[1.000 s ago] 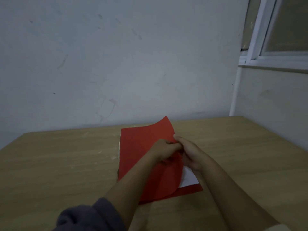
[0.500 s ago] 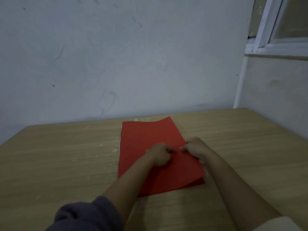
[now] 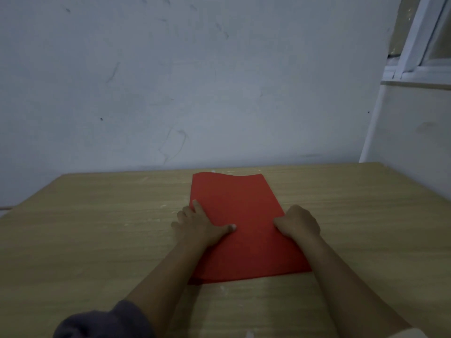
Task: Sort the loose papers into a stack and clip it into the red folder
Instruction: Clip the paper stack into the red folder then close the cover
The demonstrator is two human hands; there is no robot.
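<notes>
left fingers [image 3: 196,206]: straight and spread, flat, pressing the left long edge of the cover; thumb lies on the red, outer fingers spill onto the wood
left hand [image 3: 202,225]: released, holding nothing, only pressing down
right fingers [image 3: 280,226]: curled at the right long edge, knuckles up; cannot tell whether they pinch that edge or just bear on it
right hand [image 3: 299,223]: touching the cover, level with the left one, about midway along the length
red folder [image 3: 244,211]: closed, lying flat on the surface [image 3: 97,240], middle of the scene, directly under and between both hands
long axis: near to far, straight away from the person; far short edge sits a bit wavy, not fully flat
nearer hand: neither, both in contact, one per long edge
key relation: the opening side cannot be made out, so any re-open would be a guess at which edge
papers: none showing; my read is they sit inside, clip not visible, so clipping is unconfirmed
count: 1 folder, 2 hands, 0 loose sheets in view, 0 clips in view
outer: dark sleeve [image 3: 102,323] on the left arm, pale wall [image 3: 195,93] behind, window frame [image 3: 415,45] far right
</notes>
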